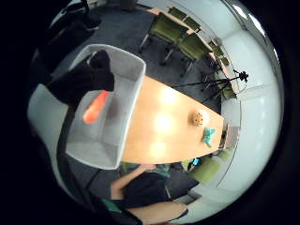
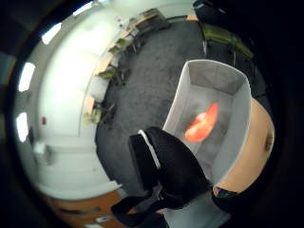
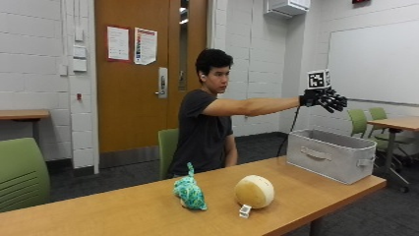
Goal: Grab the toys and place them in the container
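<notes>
On the wooden table (image 3: 131, 209), low in the outside view and left of centre, sits a teal patterned soft toy (image 3: 190, 191) with a thin tail poking upward. Just to its right, close beside it, rests a round cream-coloured plush ball (image 3: 254, 191) with a small white tag lying on the tabletop at its base. Further right, near the table's far end, stands a grey fabric bin (image 3: 327, 155), rectangular, with a strap handle on its long side. The palm views look down into it and show an orange-red toy (image 2: 203, 123) lying on its floor. Above the bin, in the upper right of the outside view, the person's arm reaches straight out and the gloved right hand (image 3: 324, 99) hangs in the air well clear of the rim, fingers spread and only slightly bent, grasping nothing.
</notes>
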Demonstrator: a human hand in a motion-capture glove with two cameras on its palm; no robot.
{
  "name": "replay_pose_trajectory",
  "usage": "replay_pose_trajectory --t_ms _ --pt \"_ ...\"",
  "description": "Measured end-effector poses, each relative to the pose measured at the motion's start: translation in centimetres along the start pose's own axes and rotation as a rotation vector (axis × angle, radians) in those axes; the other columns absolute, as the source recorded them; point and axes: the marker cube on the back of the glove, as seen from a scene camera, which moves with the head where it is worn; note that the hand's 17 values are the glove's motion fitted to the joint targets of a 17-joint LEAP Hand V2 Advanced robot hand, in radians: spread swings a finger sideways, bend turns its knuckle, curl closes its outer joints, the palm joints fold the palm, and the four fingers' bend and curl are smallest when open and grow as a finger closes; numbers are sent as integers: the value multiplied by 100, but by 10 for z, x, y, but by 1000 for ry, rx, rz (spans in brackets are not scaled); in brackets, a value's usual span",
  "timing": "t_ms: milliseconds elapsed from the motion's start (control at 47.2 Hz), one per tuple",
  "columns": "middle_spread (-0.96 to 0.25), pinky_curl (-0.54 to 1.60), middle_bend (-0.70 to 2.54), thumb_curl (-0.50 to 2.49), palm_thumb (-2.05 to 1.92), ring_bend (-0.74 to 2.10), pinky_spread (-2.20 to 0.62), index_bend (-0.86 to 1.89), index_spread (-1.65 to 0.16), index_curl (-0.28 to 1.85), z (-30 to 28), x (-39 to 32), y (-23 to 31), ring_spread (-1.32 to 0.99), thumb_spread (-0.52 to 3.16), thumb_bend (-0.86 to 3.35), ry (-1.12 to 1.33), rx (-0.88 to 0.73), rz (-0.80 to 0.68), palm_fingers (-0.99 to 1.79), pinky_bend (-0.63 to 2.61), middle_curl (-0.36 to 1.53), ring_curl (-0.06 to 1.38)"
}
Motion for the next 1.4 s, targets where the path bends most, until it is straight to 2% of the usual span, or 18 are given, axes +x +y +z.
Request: replay_pose_trajectory --t_ms 85,148,191,297,403,509,891,1124,1400 --pt "-4 48 25 55 -12 84 -16 13 -33 44 0 -18 14 -13 112 -10 84 10 -102 3 123 58 35" --pt "-2 47 25 50 -12 83 -14 15 -32 43 -2 -56 25 -11 114 -9 84 21 -68 3 121 57 34" --pt "-2 46 25 47 -12 83 -13 16 -32 43 -5 -53 27 -10 115 -9 79 24 -3 3 119 56 34" --pt "-1 43 26 41 -11 80 -11 18 -32 43 -16 -11 33 -11 116 -8 102 32 110 2 114 56 33" --pt "-2 41 27 35 -11 76 -10 18 -32 43 -30 44 46 -13 116 -8 98 48 47 1 110 55 31" --pt "-4 39 24 31 -10 72 -9 19 -32 44 -41 108 50 -15 115 -8 153 71 250 -1 109 53 30" --pt "-5 36 21 23 -9 64 -8 17 -32 42 -55 291 108 -19 112 -7 199 49 405 1 105 50 27" --pt "-9 36 22 21 -8 56 -6 16 -34 41 -1 382 138 -22 112 -6 186 -16 492 -1 104 49 25" --pt "-12 36 16 20 -7 42 -3 16 -35 39 105 423 152 -20 111 -6 125 -137 532 -7 107 45 22"
